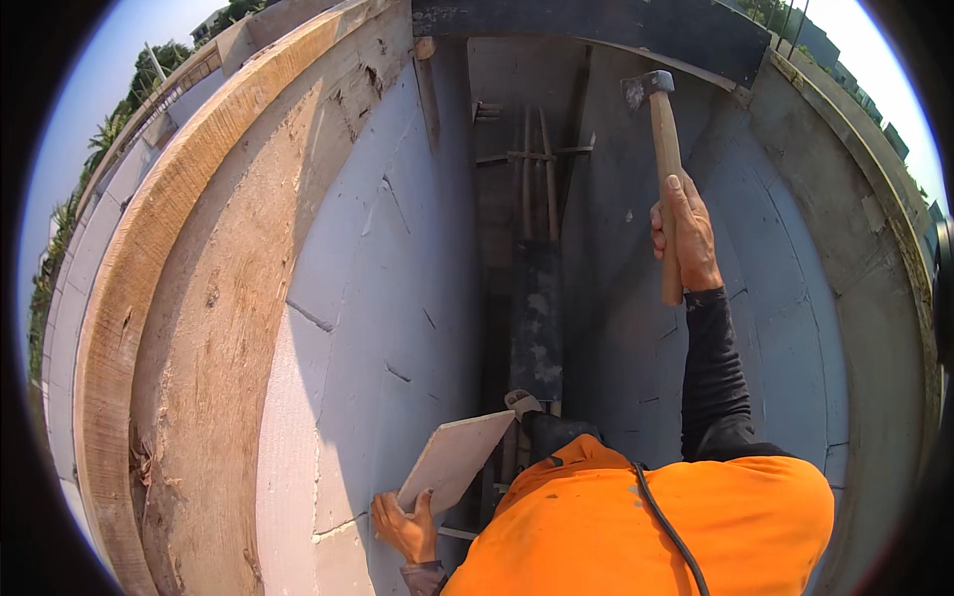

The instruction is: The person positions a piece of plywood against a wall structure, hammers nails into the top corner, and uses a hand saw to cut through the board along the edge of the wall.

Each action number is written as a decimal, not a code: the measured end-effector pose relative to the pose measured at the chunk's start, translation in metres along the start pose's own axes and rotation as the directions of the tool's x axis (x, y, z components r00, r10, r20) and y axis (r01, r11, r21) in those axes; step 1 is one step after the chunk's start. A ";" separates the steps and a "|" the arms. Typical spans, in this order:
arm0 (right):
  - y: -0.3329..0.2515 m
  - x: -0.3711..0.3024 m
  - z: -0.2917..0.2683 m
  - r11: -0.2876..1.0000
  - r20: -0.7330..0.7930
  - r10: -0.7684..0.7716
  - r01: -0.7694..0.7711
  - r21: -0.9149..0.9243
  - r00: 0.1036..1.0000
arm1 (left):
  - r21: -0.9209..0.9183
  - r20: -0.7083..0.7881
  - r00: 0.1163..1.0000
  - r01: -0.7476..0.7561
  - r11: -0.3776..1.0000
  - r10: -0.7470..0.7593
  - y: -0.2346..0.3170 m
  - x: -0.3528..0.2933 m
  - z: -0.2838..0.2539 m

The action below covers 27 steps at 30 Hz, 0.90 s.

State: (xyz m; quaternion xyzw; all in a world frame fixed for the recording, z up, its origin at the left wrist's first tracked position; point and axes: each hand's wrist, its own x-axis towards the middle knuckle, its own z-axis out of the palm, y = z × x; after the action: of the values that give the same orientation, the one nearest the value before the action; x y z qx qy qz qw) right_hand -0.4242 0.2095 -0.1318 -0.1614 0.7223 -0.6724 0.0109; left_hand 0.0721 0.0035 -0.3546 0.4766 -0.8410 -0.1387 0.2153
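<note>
My right hand [688,233] is raised in front of the right wall, closed around the wooden handle of a small hatchet [664,149]. Its metal head points up, with the flared side toward the left. Low on the left, my left hand [405,526] grips the lower corner of a flat, pale rectangular board [457,459]. The thumb lies on the near face; the other fingers are partly hidden. This board is tilted, close beside the left block wall [368,397].
Long wooden formwork planks [199,328] top the left wall, with another plank [874,268] along the right wall [775,298]. A dark beam [586,35] spans the far end. Below, between the walls, are a narrow dark board [537,318], tied poles [537,169] and my sandalled foot [522,401].
</note>
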 end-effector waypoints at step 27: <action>-0.216 0.608 -0.117 -0.147 0.012 -0.331 -0.039 -0.988 0.944 | 0.093 -0.123 0.992 0.013 0.996 -0.001 0.136 0.177 0.057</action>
State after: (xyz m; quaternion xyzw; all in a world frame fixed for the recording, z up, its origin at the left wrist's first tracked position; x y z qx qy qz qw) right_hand -0.9804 0.1630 0.2122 -0.1109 0.9496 0.0882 -0.2795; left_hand -0.1371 -0.0786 -0.3037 0.4968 -0.8301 -0.0705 0.2434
